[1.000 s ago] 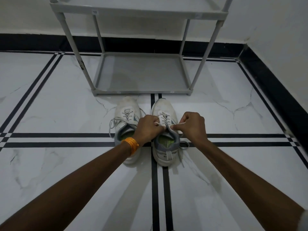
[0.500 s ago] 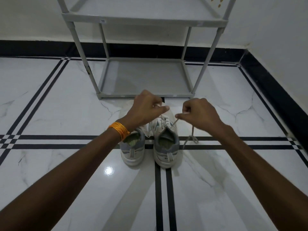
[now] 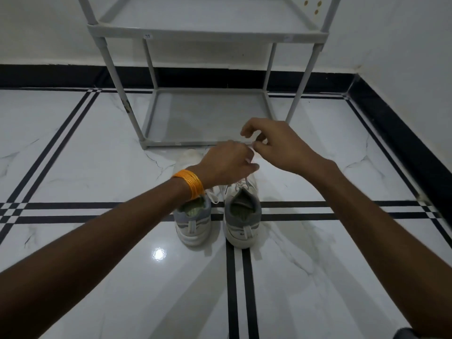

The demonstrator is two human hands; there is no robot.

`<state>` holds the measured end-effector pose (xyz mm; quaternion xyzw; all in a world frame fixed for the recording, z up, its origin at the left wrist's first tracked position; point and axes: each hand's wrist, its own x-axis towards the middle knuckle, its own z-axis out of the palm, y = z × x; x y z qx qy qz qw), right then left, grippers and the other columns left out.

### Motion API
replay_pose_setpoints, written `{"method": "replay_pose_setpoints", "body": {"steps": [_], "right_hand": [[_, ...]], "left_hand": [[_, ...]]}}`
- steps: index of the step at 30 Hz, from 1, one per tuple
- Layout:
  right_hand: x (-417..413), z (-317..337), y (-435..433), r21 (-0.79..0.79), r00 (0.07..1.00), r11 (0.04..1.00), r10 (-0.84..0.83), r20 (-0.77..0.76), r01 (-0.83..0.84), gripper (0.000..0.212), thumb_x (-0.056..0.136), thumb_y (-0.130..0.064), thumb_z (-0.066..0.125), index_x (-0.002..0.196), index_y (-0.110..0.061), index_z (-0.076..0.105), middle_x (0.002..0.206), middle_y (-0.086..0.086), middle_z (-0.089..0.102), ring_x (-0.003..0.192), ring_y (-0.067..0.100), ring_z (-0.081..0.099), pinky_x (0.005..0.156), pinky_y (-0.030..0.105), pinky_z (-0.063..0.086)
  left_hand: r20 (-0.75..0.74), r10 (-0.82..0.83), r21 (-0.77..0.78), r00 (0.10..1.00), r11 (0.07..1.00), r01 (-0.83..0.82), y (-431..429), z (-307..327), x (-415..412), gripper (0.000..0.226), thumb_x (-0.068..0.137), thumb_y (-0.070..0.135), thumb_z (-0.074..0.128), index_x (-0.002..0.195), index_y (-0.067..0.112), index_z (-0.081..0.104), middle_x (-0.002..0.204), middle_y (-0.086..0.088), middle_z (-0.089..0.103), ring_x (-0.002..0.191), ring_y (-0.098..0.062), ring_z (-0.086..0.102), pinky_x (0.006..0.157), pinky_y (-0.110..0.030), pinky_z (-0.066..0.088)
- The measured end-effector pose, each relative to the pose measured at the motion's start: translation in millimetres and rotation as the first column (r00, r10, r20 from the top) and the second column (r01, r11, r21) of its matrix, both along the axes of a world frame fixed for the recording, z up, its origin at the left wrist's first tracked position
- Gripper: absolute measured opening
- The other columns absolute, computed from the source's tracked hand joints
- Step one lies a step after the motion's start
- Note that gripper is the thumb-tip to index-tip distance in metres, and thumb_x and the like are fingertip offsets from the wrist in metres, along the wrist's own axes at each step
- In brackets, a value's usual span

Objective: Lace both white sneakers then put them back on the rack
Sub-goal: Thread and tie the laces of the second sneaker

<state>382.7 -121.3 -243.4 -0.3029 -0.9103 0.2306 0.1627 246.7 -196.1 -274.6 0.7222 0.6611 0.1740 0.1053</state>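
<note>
Two white low-top sneakers with grey padded collars, the left sneaker [image 3: 193,216] and right sneaker [image 3: 242,216], sit side by side, heels toward the camera, on the glossy white marble floor [image 3: 73,155] just before the grey two-shelf plastic rack [image 3: 208,33]. Left hand [image 3: 227,165], grip pinched on the thin white lace [image 3: 241,183]; right hand [image 3: 281,148], fingers loosely curled, can't tell if it holds lace

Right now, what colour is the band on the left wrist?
Orange; the wrist band shows clearly in the head view, just behind the left hand.
</note>
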Motion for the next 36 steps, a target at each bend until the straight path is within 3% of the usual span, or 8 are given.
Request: {"method": "replay_pose_setpoints", "body": {"steps": [3,7,12,15,20,24,28,36], "right_hand": [[6.7,-4.4,-3.9,-0.114,0.993,0.987,-0.114,-0.027,0.110,0.031,0.080,-0.002,0.064,0.106,-0.019,0.067,0.098,-0.003,0.067,0.082,0.015,0.065,0.068,0.024,0.052],[11.2,-16.5,-8.8,-0.424,0.990,0.896,-0.141,0.002,0.129,0.019,0.074,-0.016,0.078,0.092,-0.019,0.074,0.080,0.000,0.068,0.072,0.014,0.060,0.064,0.027,0.046],[11.5,-19.1,-9.2,-0.305,0.979,0.943,-0.175,-0.107,0.135,0.016,0.083,-0.029,0.074,0.083,-0.013,0.071,0.070,-0.001,0.062,0.064,0.010,0.053,0.060,0.029,0.045],[13.2,-6.3,-10.6,-0.459,0.940,0.877,-0.264,-0.216,0.141,0.023,0.090,-0.027,0.065,0.080,-0.006,0.066,0.063,0.002,0.056,0.057,0.011,0.049,0.053,0.024,0.040],[5.9,26.7,-14.1,-0.656,0.836,0.755,-0.350,-0.422,-0.015,0.025,0.095,-0.024,0.059,0.077,-0.007,0.062,0.062,0.004,0.053,0.050,0.012,0.049,0.045,0.021,0.037],[-3.3,34.1,-10.6,-0.740,0.756,0.656,-0.408,-0.512,-0.147,0.018,0.097,-0.017,0.055,0.096,-0.003,0.065,0.074,0.005,0.063,0.061,0.012,0.059,0.051,0.020,0.047],[-5.4,21.3,-4.0,-0.811,0.598,0.524,-0.572,-0.561,-0.260,0.013,0.097,-0.011,0.054,0.102,-0.002,0.063,0.087,0.010,0.068,0.076,0.015,0.069,0.068,0.022,0.058],[-11.4,-38.2,6.9,-0.951,0.507,0.091,-0.829,-0.236,-0.295,0.029,0.094,0.001,0.055,0.121,0.010,0.055,0.105,0.022,0.068,0.099,0.028,0.070,0.084,0.034,0.060]], "left_hand": [[0.643,0.280,-0.334,0.713,0.940,-0.069,-1.9,13.8,0.4,0.025,0.092,0.028,0.056,0.077,0.008,0.056,0.064,-0.004,0.051,0.052,-0.013,0.043,0.048,-0.025,0.034],[0.743,0.367,-0.389,0.559,0.917,-0.085,-4.7,17.2,-4.5,0.020,0.090,0.019,0.048,0.080,0.008,0.061,0.066,-0.002,0.052,0.054,-0.014,0.047,0.051,-0.025,0.036],[0.741,0.299,-0.343,0.601,0.938,-0.043,-3.8,18.7,-9.9,0.035,0.093,0.030,0.044,0.089,0.005,0.068,0.072,-0.005,0.057,0.062,-0.016,0.052,0.058,-0.027,0.041],[0.777,0.293,-0.336,0.557,0.941,-0.026,-2.8,13.7,-19.9,0.034,0.092,0.031,0.049,0.097,0.003,0.068,0.083,-0.007,0.065,0.073,-0.018,0.060,0.070,-0.031,0.048],[0.641,0.174,-0.313,0.748,0.949,0.047,-3.3,-1.7,-15.4,0.030,0.077,0.018,0.077,0.105,0.014,0.069,0.100,-0.003,0.071,0.093,-0.014,0.067,0.082,-0.025,0.054],[0.359,0.071,0.146,0.930,0.981,-0.131,0.7,-22.9,4.1,0.015,0.070,0.004,0.074,0.079,0.011,0.064,0.073,-0.002,0.067,0.065,-0.016,0.062,0.064,-0.035,0.057],[0.288,0.111,0.368,0.951,0.904,-0.217,1.1,-30.5,10.8,0.025,0.077,0.006,0.067,0.092,0.010,0.048,0.071,-0.004,0.062,0.057,-0.020,0.057,0.052,-0.039,0.052],[0.374,-0.008,0.368,0.927,0.919,-0.140,-6.4,-33.2,8.3,0.049,0.079,0.010,0.075,0.114,0.013,0.041,0.079,-0.001,0.067,0.063,-0.014,0.062,0.058,-0.024,0.054]]}}
